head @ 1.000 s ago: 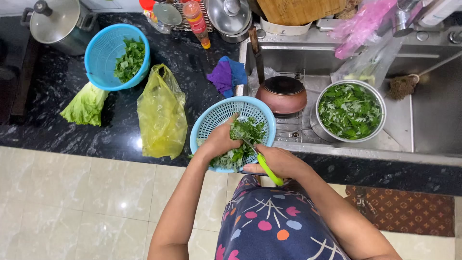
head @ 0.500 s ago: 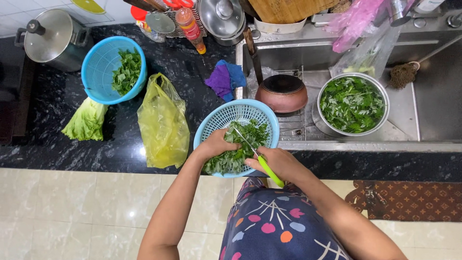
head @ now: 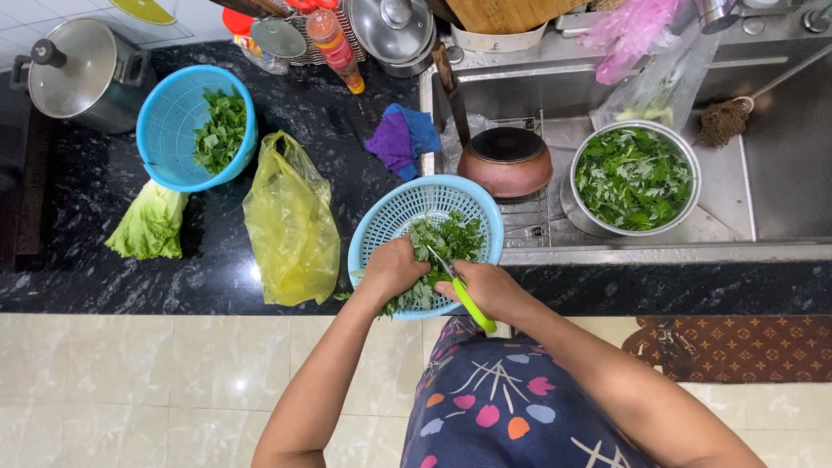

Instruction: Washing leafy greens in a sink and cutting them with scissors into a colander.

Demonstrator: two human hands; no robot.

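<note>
Centre of frame: light-blue perforated plastic colander (head: 392,224) at the black counter edge (head: 113,286), holding leafy green herbs (head: 444,243). Left hand (head: 394,270) closed around a bunch of the herbs at the colander's lower rim. Right hand (head: 487,290) gripping green-handled scissors (head: 464,295), just right of the left hand. Scissors' long axis runs lower right to upper left, with the blades pointing up-left into the bunch; whether the blades are parted cannot be told.

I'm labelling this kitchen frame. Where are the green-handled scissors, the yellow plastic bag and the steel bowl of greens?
green-handled scissors (head: 472,308), head view, on the green handle.
yellow plastic bag (head: 290,230), head view, middle of the bag.
steel bowl of greens (head: 574,208), head view, on its left rim.
</note>
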